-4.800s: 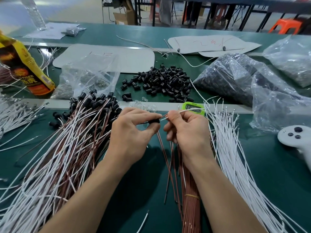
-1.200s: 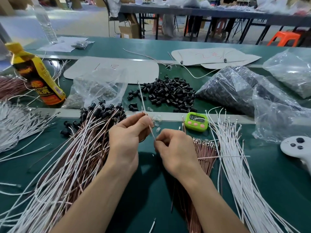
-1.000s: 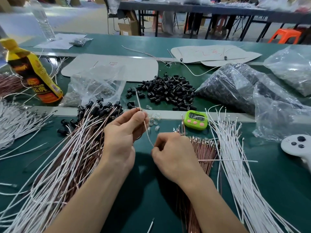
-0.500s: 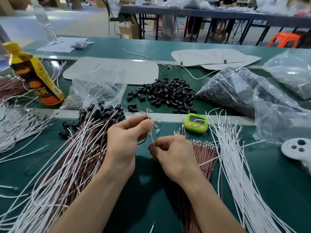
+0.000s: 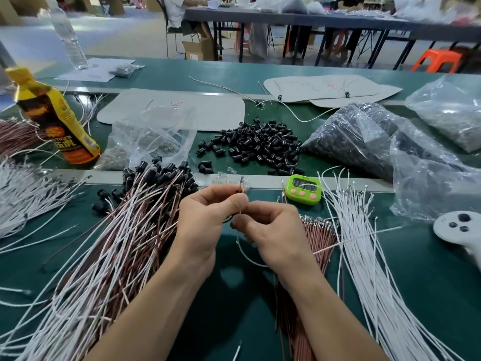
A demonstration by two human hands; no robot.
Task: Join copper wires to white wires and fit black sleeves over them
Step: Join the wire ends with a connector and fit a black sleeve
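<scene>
My left hand (image 5: 208, 217) and my right hand (image 5: 270, 230) meet above the green mat and pinch thin wire ends (image 5: 242, 186) that stick up between the fingertips. A white wire (image 5: 359, 237) trails off to the right from my right hand. Finished wire pairs with black sleeves (image 5: 145, 204) lie heaped on the left. Loose white wires (image 5: 364, 256) fan out on the right, and a copper wire bundle (image 5: 320, 235) lies under my right wrist. Loose black sleeves (image 5: 260, 144) are piled behind the hands.
A green timer (image 5: 303, 188) sits right of the hands. Plastic bags (image 5: 390, 147) of parts lie at the right, a clear bag (image 5: 153, 136) at the back left. A yellow bottle (image 5: 52, 115) stands far left. A white controller (image 5: 460, 227) lies at the right edge.
The long white wire end that stood up between my hands has been drawn down to a short stub. My hands have closed together, and the white wire now trails right.
</scene>
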